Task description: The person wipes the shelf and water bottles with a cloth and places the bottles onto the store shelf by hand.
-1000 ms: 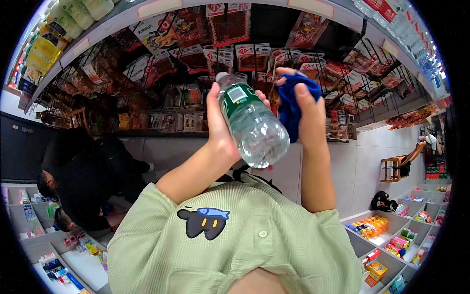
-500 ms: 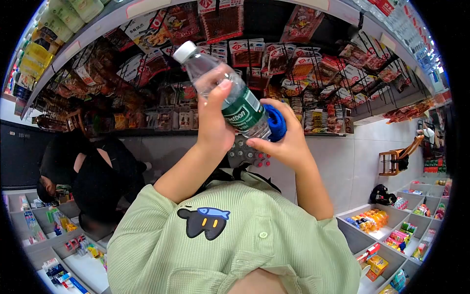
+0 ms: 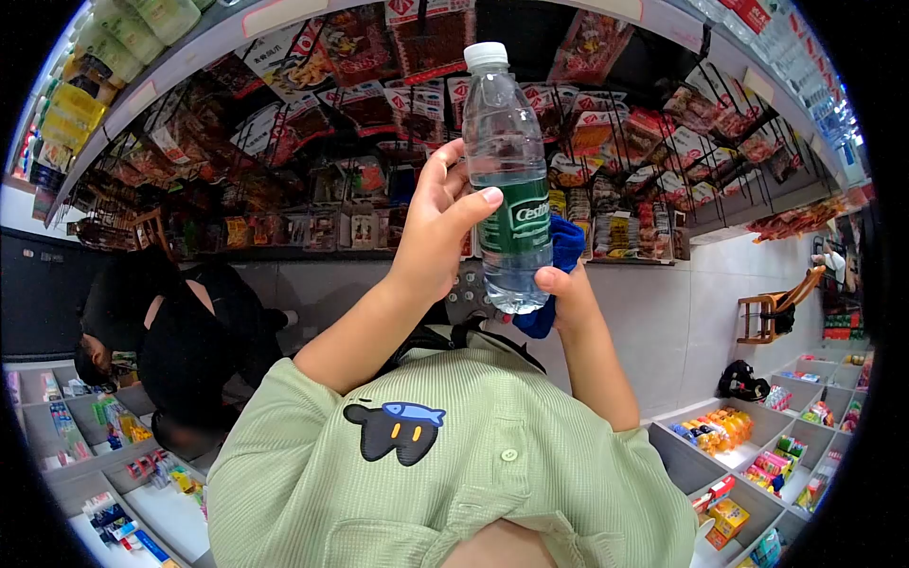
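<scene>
A clear plastic water bottle (image 3: pixel 511 142) with a white cap and a green label stands nearly upright in front of my chest. My left hand (image 3: pixel 431 227) grips it from the left at label height, thumb across the label's edge. At the bottle's lower right, my right hand (image 3: pixel 573 298) is closed on a blue cloth (image 3: pixel 566 244), which touches the bottle's side. The right thumb rests near the base, while the other right fingers are mostly hidden by the cloth and bottle.
Ahead, a shelf rack (image 3: pixel 417 254) carries hanging snack packets. Bottles with grey and red caps (image 3: pixel 467 293) stand low behind my hands. Divided bins (image 3: pixel 729 445) with small goods flank me. A person in black (image 3: pixel 204 331) bends at the left; a wooden chair (image 3: pixel 757 317) stands right.
The bottle has turned from a leftward tilt to nearly upright, its cap swinging right. The blue cloth has shifted from its base to its right side, hanging looser.
</scene>
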A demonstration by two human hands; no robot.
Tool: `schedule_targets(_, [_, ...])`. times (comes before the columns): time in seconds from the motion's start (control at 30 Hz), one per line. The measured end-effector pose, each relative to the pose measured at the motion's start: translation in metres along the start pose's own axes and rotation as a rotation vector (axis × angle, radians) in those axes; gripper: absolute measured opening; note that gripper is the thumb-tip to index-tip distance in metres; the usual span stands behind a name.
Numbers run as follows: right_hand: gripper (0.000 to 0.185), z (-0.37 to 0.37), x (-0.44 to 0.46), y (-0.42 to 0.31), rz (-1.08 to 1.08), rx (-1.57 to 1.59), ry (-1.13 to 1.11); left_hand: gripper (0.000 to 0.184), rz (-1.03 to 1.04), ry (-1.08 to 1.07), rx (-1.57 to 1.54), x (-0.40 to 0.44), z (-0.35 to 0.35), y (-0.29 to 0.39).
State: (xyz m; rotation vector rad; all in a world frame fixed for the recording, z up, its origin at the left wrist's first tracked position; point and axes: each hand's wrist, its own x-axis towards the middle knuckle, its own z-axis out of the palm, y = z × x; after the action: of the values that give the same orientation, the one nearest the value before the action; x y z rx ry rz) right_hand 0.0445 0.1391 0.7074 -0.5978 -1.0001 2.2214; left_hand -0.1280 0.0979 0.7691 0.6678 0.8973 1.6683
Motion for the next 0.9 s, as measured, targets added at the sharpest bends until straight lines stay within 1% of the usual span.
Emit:
schedule_targets(0.03, [0.079,-0.001,0.000,-0.001,0.024,-0.001,-0.043,0.066,-0.001,-0.001,0.000,0.001,-0.001,0.000])
schedule_targets(0.07, [0.080,-0.003,0.000,0.003,0.071,0.097,-0.053,0.063,-0.031,-0.074,-0.021,0.002,-0.001,0.000])
schedule_targets(0.1, [0.080,-0.006,0.002,0.006,0.071,0.098,-0.054,0.060,-0.064,-0.146,-0.040,0.002,-0.002,-0.001])
schedule_targets(0.13, [0.082,-0.010,0.005,0.009,0.119,0.204,-0.233,0.058,-0.048,-0.185,-0.007,0.004,-0.004,-0.006])
schedule_targets(0.17, [0.085,-0.011,0.009,0.010,0.170,0.308,-0.416,0.063,-0.058,-0.238,0.029,0.003,-0.003,-0.006])
schedule_targets(0.2, [0.087,-0.006,0.008,0.009,0.125,0.232,-0.369,0.066,-0.066,-0.273,0.021,0.003,0.000,-0.005])
schedule_targets(0.23, [0.087,-0.003,0.011,0.012,0.125,0.232,-0.374,0.070,-0.070,-0.307,0.015,0.004,0.002,-0.003])
schedule_targets(0.27, [0.088,0.001,0.016,0.016,0.128,0.381,-0.521,0.070,-0.062,-0.304,0.020,0.008,0.000,-0.005])
schedule_targets(0.33, [0.090,0.000,0.024,0.024,0.163,0.629,-0.822,0.073,-0.127,-0.463,-0.051,0.015,-0.005,-0.014])
schedule_targets(0.37, [0.090,0.002,0.028,0.026,0.165,0.627,-0.833,0.073,-0.117,-0.461,-0.045,0.016,-0.005,-0.014])
schedule_targets(0.43, [0.087,0.005,0.031,0.030,0.207,0.753,-0.897,0.082,-0.052,-0.393,0.050,0.014,-0.002,-0.011])
schedule_targets(0.47, [0.072,-0.002,0.027,0.015,0.237,0.597,-0.630,0.077,-0.007,-0.239,0.080,0.014,-0.007,-0.014])
schedule_targets(0.5, [0.072,-0.002,0.024,0.007,0.237,0.597,-0.630,0.077,-0.007,-0.239,0.081,0.014,-0.010,-0.012])
schedule_targets(0.57, [0.053,0.000,0.024,-0.008,0.147,-0.010,0.039,0.058,0.118,-0.111,0.091,0.015,-0.017,-0.003])
schedule_targets(0.6, [0.043,0.006,0.023,-0.012,0.098,0.020,0.072,0.055,0.145,-0.059,0.142,0.014,-0.018,0.000])
schedule_targets(0.63, [0.039,-0.004,0.029,-0.014,0.052,-0.165,0.017,0.051,0.179,-0.007,0.193,0.014,-0.019,0.004])
schedule_targets(0.67, [0.038,-0.010,0.036,-0.019,0.011,-0.244,-0.008,0.052,0.192,0.075,0.377,0.018,-0.030,0.011])
schedule_targets(0.7, [0.038,-0.009,0.039,-0.022,-0.022,-0.318,-0.021,0.055,0.219,0.056,0.329,0.018,-0.032,0.009])
schedule_targets(0.73, [0.038,-0.005,0.039,-0.026,-0.026,-0.321,-0.026,0.056,0.250,0.101,0.402,0.019,-0.036,0.011])
schedule_targets(0.77, [0.041,0.001,0.038,-0.036,-0.101,-0.427,-0.006,0.057,0.290,0.149,0.477,0.019,-0.037,0.016])
schedule_targets(0.8, [0.044,0.011,0.035,-0.044,-0.167,-0.529,0.028,0.057,0.289,0.149,0.476,0.019,-0.037,0.017])
schedule_targets(0.83, [0.044,0.021,0.035,-0.051,-0.169,-0.532,0.022,0.057,0.304,0.145,0.497,0.019,-0.035,0.020])
schedule_targets(0.9, [0.051,0.043,0.037,-0.062,-0.464,-0.957,-0.022,0.056,0.326,0.145,0.519,0.016,-0.030,0.026])
